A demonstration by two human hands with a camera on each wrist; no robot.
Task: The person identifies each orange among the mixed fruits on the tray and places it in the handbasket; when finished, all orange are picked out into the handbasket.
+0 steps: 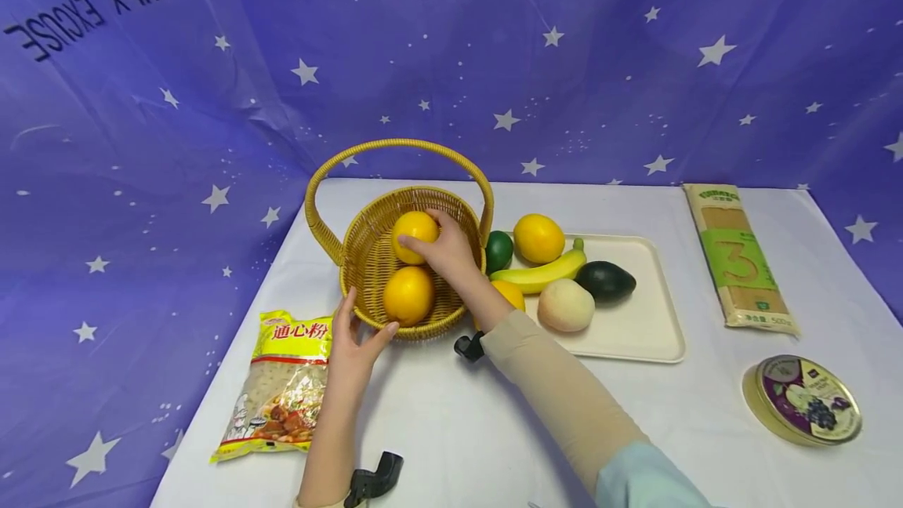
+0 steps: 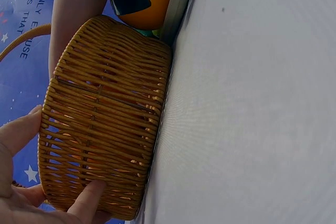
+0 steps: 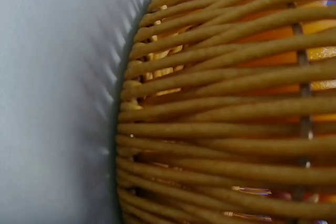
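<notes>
A yellow wicker basket [image 1: 367,245] with a tall arched handle stands on the white table, with two oranges in it. My right hand [image 1: 449,252] reaches over the basket's right side and grips the rear orange [image 1: 415,227], thumb across its front. Nearer the front rim lies the other orange [image 1: 409,296]. At the front left, my left hand [image 1: 353,351] holds the basket's rim. The left wrist view shows its thumb [image 2: 23,127] at the rim and a finger [image 2: 89,200] against the woven side. Basket weave fills much of the right wrist view; the right hand is out of sight there.
Right of the basket, a cream tray [image 1: 652,320] bears a banana [image 1: 539,276], a peach [image 1: 566,305], an avocado [image 1: 605,282] and several other fruits. A pasta bag [image 1: 282,382] lies left, a noodle pack [image 1: 741,257] and a round tin [image 1: 802,400] far right.
</notes>
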